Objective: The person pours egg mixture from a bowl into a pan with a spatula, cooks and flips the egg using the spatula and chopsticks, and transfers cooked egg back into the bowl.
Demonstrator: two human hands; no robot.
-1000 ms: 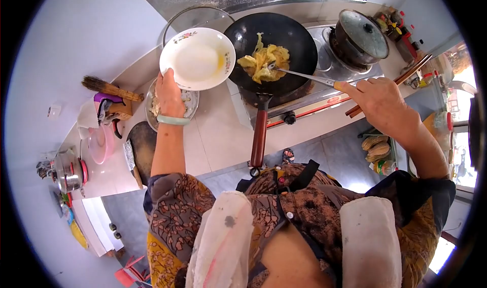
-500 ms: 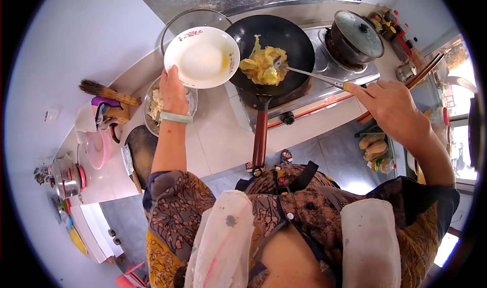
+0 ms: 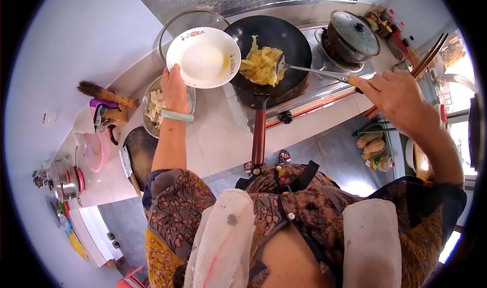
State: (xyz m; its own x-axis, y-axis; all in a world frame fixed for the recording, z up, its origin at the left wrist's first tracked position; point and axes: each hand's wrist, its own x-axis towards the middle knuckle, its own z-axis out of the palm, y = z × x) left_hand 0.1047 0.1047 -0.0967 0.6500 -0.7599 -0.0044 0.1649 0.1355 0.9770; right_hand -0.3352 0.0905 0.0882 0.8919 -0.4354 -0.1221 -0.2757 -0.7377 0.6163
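- Head view: 2 hands, both loaded.
- Left hand [image 3: 176, 93]: clamped on 1 white bowl [image 3: 203, 60], thumb over the near rim. Bowl held up left of the wok, inside tipped into view, 1 yellow smear on its right inner wall. Overlaps wok edge in view; can't tell if they touch. 1 pale bangle [image 3: 177, 116] on that wrist.
- Right hand [image 3: 398, 98]: clamped on the handle of 1 spatula [image 3: 319, 72], blade in the wok, touching the food. 2 long brown sticks [image 3: 431, 56] run behind the same hand; grip on those hidden.
- 1 black wok [image 3: 297, 44] on the stove [image 3: 324, 90], brown handle pointing at the wearer. Inside: 1 clump of yellow egg [image 3: 261, 67], left of centre, against the blade.
- 1 pot [image 3: 353, 33], glass lid on, right of wok.
- 1 loose glass lid [image 3: 190, 22] behind the bowl, partly covered by it.
- 1 steel basin [image 3: 190, 103] on the surface [image 3: 218, 136], below left hand, with pale food [image 3: 154, 105] in it.
- Further left: 1 round board [image 3: 142, 148], 1 knife [image 3: 127, 164] at its left edge, 1 brush [image 3: 106, 93].
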